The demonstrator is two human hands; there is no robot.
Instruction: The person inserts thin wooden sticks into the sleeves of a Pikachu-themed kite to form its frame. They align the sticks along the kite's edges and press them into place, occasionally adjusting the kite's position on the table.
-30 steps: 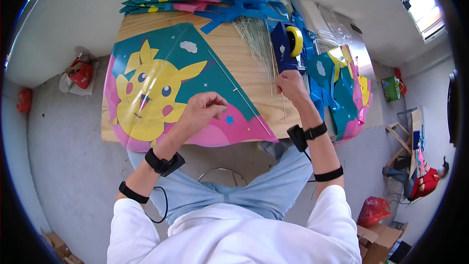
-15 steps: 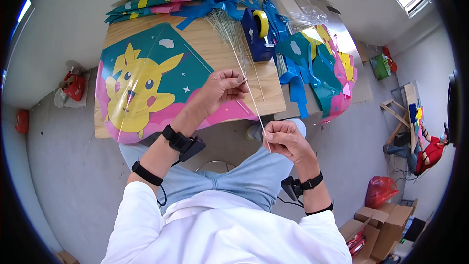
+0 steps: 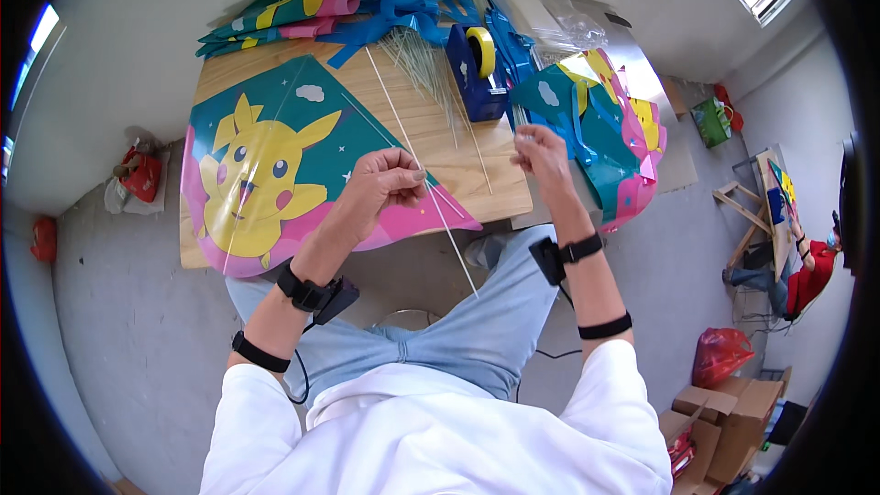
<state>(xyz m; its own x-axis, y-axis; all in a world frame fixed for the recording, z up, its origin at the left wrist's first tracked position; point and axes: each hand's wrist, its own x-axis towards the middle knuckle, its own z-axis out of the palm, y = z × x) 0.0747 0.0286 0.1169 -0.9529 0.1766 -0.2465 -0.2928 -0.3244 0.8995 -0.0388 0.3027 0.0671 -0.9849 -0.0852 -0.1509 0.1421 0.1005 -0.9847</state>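
Observation:
My left hand pinches a thin white rod between thumb and fingers. The rod slants from over the table down past its front edge, above my legs. Below and left of that hand lies a printed kite sail, teal and pink with a yellow cartoon figure. My right hand is raised with nothing visible in it, its thumb and forefinger a little apart. It is just in front of a blue tape dispenser with a yellow roll, beside crumpled printed sheets.
A bundle of thin rods lies mid-table, near blue strips and folded printed sheets. The wooden table ends just before my knees. Cardboard boxes stand at lower right; a person in red sits at another table.
My right hand has let go of the rod's lower end and moved up toward the tape dispenser. My left hand, still gripping the rod, has shifted left and slightly nearer to me.

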